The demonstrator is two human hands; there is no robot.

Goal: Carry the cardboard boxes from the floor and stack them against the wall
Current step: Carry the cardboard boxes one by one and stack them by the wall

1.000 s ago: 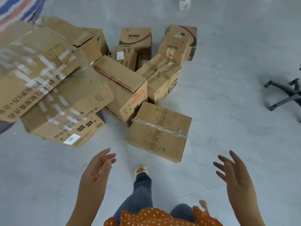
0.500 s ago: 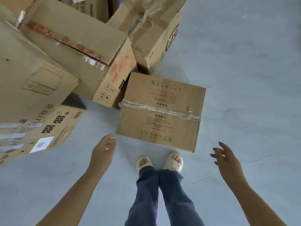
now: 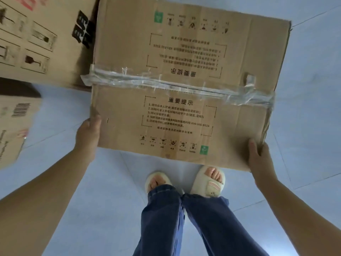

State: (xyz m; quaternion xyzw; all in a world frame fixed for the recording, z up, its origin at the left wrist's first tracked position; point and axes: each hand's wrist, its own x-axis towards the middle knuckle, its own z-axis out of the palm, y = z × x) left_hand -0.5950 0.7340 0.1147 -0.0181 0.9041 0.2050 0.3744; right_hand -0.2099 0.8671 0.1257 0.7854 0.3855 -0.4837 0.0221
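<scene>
The taped box [image 3: 184, 85] is gripped at both sides. The left hand [image 3: 88, 137] is at 9 o'clock, the right hand [image 3: 258, 159] at 4 o'clock.

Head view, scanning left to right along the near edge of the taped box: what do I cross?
Barcode box → left hand gripping the taped box's left side → taped box → right hand gripping its near right corner → bare floor.
</scene>
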